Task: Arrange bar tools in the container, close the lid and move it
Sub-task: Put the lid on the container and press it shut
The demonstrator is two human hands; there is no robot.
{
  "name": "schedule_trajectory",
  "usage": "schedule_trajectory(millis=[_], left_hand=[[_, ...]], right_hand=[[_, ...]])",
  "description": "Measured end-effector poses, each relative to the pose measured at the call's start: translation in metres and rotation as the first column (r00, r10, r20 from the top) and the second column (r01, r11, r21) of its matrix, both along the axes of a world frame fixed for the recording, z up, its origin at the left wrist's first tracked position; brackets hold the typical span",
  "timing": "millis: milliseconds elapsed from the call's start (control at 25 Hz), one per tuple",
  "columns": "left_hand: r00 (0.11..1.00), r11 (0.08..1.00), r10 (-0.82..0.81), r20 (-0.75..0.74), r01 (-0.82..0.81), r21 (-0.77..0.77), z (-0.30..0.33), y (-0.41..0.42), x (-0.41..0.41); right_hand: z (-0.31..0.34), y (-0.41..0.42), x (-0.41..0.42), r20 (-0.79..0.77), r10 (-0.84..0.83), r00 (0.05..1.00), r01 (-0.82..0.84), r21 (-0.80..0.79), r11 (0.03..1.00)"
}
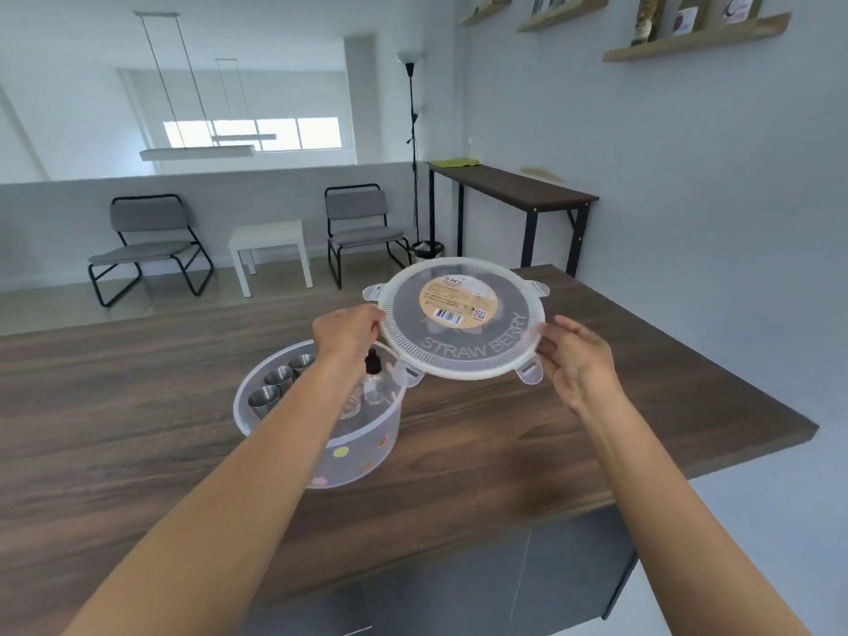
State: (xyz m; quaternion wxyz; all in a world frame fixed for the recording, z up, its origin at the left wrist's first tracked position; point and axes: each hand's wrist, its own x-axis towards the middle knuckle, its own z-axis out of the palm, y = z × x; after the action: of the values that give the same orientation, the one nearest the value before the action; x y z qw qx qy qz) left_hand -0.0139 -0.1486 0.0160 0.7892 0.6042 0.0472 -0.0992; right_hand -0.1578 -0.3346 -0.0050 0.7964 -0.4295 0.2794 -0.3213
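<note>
A round translucent lid [463, 321] with clip tabs, a tan label and the word STRAWBERRY is held in the air, tilted toward me, above and to the right of the container. My left hand [346, 335] grips its left rim and my right hand [576, 355] grips its right rim. The round clear plastic container [362, 447] stands open on the wooden table. Inside it stand three steel shot cups [277, 383] on the left, and a dark-capped bottle [372, 362] with clear glassware on the right. My left forearm hides part of its inside.
The dark wooden table [596, 442] ends at a corner on the right and at a front edge near me. Beyond it are two grey chairs [147, 245], a white side table [270, 250], a floor lamp [413, 144] and a narrow dark console table [509, 185].
</note>
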Motion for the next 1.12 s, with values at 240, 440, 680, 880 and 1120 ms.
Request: schedule_trajectory(millis=[240, 440, 680, 880, 1120], left_hand=[[0.985, 0.978, 0.159, 0.070, -0.167, 0.125, -0.007, 0.089, 0.008], [0.944, 0.925, 0.318, 0.088, -0.329, 0.189, -0.021, 0.140, -0.002], [0.923, 0.878, 0.350, 0.160, -0.383, 0.287, -0.050, 0.158, -0.008], [0.924, 0.853, 0.319, 0.211, -0.377, 0.360, -0.064, 0.158, -0.011], [0.912, 0.812, 0.297, 0.285, -0.398, 0.427, -0.070, 0.161, -0.011]], right_hand=[[-0.005, 0.059, 0.036, -0.089, 0.191, 0.977, -0.198, -0.071, 0.978], [-0.019, 0.102, 0.058, -0.183, 0.287, 0.940, -0.313, -0.133, 0.941], [-0.037, 0.117, 0.069, -0.223, 0.270, 0.937, -0.310, -0.172, 0.935], [-0.050, 0.113, 0.072, -0.239, 0.250, 0.938, -0.290, -0.150, 0.945], [-0.057, 0.115, 0.070, -0.291, 0.232, 0.928, -0.306, -0.244, 0.920]])
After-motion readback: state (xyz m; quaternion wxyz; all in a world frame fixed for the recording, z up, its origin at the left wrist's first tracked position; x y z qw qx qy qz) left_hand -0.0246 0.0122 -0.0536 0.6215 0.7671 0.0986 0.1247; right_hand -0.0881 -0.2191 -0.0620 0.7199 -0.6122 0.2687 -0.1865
